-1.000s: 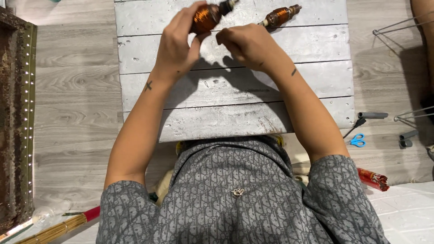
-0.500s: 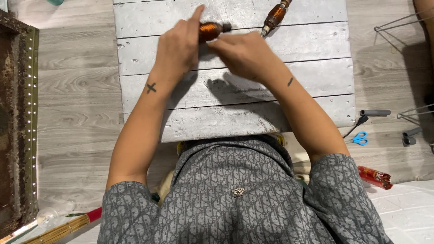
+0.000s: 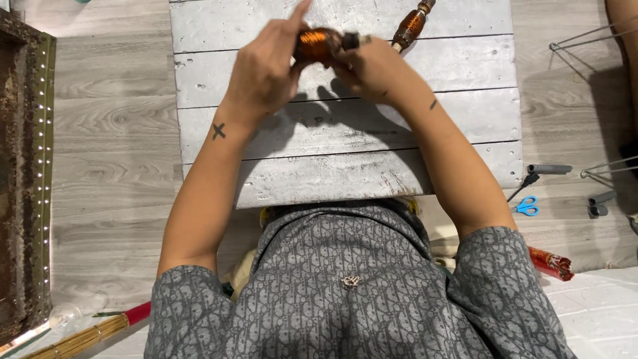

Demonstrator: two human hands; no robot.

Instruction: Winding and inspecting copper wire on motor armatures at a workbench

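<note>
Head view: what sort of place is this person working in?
Probably a home or small workshop floor set up for handwork. The person sits at a low whitewashed plank board laid on grey wood-look flooring, with blue scissors and a broom lying on the floor.

Two copper-wound coils are in view: one coil point(image 3: 318, 45) held between the hands and a second coil point(image 3: 409, 26) lying on the surface point(image 3: 345, 126), which is one whitewashed board top made of four visible planks. Two hands show, the left hand point(image 3: 262, 73) and the right hand point(image 3: 379, 66). On the floor to the right lie one pair of blue-handled scissors point(image 3: 527, 207), one grey-handled tool point(image 3: 539, 174), one grey clip-like piece point(image 3: 600, 203) and one red roll point(image 3: 550, 262). At lower left lies one broom point(image 3: 90, 338) of pale straw.
</note>
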